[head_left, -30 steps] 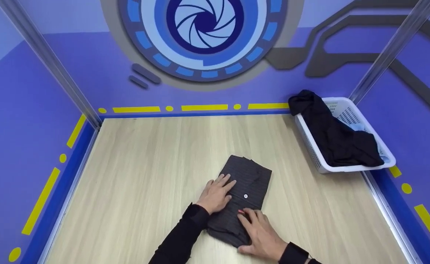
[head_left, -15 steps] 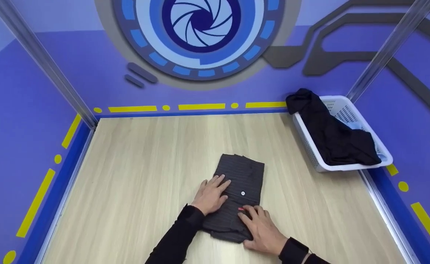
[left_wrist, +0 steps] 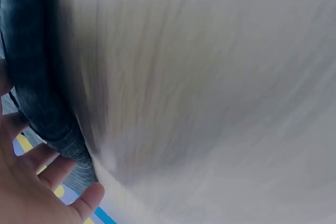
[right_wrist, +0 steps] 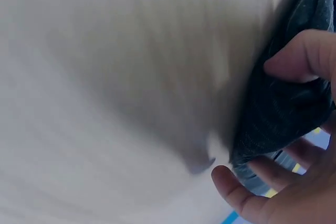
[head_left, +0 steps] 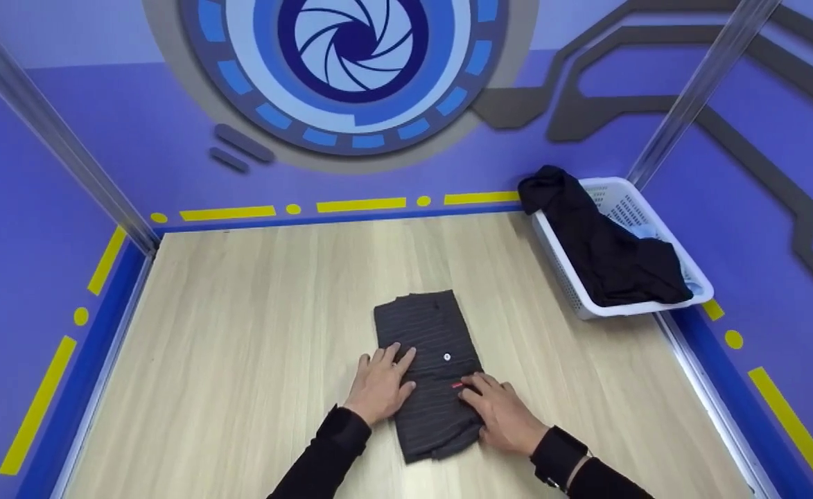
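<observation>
A folded dark grey pinstriped garment (head_left: 423, 409) lies on the wooden table, with a white button (head_left: 447, 357) and a small red tag on its upper face. My left hand (head_left: 378, 384) rests on its left edge, fingers spread across the cloth. On the opposite edge, my right hand (head_left: 506, 416) has bent fingers on top beside the tag. In the right wrist view the thumb (right_wrist: 296, 59) presses into the garment's side, with the cloth bunched between it and the fingers. The left wrist view shows the garment's rounded folded edge (left_wrist: 47, 93) along the left fingers.
A white plastic basket (head_left: 645, 307) stands at the back right, by the wall. Black clothing (head_left: 607, 249) is heaped in it and hangs over its left rim, with light blue cloth underneath. Blue-purple panels enclose the table (head_left: 260, 333) at the back and sides.
The garment has turned anticlockwise under both hands, its far end swinging left and its near end right. The head view has shifted slightly, so the basket appears farther left.
</observation>
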Available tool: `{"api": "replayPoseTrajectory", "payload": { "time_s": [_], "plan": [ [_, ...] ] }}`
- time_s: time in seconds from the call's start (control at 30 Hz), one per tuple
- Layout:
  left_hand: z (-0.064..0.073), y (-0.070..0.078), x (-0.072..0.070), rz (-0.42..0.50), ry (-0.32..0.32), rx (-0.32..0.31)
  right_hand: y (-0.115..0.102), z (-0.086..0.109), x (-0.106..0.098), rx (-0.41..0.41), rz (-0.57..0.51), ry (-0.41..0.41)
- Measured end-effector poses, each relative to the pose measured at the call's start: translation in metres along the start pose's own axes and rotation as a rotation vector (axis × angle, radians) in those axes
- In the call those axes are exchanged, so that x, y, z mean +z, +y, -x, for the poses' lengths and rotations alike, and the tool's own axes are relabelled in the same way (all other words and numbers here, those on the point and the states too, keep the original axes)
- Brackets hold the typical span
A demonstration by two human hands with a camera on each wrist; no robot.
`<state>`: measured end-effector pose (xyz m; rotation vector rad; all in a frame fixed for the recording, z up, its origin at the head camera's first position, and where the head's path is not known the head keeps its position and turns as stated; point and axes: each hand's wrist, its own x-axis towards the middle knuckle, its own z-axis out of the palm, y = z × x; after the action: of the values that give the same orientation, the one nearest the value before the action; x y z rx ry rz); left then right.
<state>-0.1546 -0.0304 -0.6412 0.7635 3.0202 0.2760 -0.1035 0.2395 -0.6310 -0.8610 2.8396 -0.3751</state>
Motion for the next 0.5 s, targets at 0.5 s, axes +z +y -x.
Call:
{"api": "replayPoseTrajectory", "payload": {
  "time_s": [0.5],
  "plan": [
    [0.024,0.031,0.006,-0.182,0.078,-0.056,0.033,-0.011,-0.012,-0.011,0.026,0.130]
  ]
}}
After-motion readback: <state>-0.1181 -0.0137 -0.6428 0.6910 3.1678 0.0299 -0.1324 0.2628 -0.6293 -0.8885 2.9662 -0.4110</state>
